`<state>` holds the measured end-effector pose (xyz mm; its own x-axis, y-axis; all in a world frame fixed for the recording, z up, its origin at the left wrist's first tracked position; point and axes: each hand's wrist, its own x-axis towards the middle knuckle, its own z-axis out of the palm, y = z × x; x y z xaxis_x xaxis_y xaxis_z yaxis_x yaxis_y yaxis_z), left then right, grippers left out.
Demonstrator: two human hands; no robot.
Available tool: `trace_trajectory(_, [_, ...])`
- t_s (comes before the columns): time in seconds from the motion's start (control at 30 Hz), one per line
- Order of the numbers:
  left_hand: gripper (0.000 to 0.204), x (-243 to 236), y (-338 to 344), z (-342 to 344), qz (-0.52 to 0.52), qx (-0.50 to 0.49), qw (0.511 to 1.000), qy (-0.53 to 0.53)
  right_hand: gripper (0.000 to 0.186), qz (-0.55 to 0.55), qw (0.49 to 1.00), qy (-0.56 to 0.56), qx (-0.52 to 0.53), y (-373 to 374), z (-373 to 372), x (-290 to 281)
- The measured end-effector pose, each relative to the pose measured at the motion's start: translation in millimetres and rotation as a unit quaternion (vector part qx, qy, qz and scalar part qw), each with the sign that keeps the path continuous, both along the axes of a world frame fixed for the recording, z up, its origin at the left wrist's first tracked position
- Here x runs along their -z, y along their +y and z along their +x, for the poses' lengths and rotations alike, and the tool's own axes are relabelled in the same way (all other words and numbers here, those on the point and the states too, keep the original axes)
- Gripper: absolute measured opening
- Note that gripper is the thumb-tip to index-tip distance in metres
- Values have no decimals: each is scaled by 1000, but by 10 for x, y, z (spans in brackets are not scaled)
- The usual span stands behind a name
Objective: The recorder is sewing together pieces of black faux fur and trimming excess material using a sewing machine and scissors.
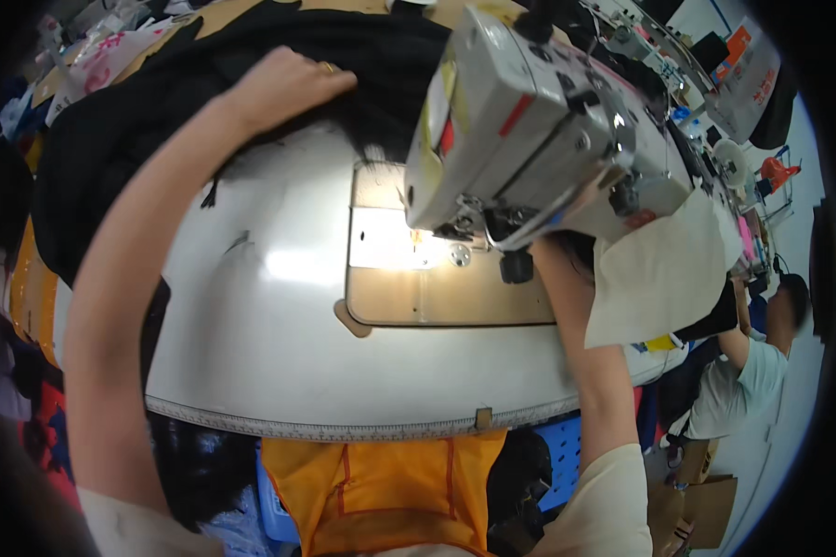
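Apparently arranging cloth (376, 46) with left hand (293, 85), can't tell if clamped, nor see right fingers behind machine (492, 121); likely needs smoothing next.

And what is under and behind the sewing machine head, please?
Under the sewing machine head is a brownish metal plate, partly covered. The right forearm disappears behind the head; the right hand is hidden, with whatever it touches.

Bench (214, 343): white top, bright light patch (302, 266) left of centre. Right: pale wall (806, 232). Near right: cardboard box (712, 511) by wall. Far right: cluttered work area (636, 48).
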<state>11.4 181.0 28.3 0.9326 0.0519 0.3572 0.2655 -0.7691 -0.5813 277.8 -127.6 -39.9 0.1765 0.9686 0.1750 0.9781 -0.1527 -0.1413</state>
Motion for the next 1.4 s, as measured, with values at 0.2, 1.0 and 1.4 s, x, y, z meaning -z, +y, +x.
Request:
trace_trajectory(0.2, [32, -1231, 916, -1839, 167, -191, 967, 2, 35, 30, 998, 34, -42, -473, -76, -285])
trace_trajectory(1.0, [51, 9, -1743, -1214, -332, -107, 936, 55, 29, 15, 996, -76, -55, 911, 132, 200])
trace_trajectory(1.4, [38, -588, -462, -2696, -695, -219, 364, -580, 44, 50, 914, -6, -403, -303, -933, -204])
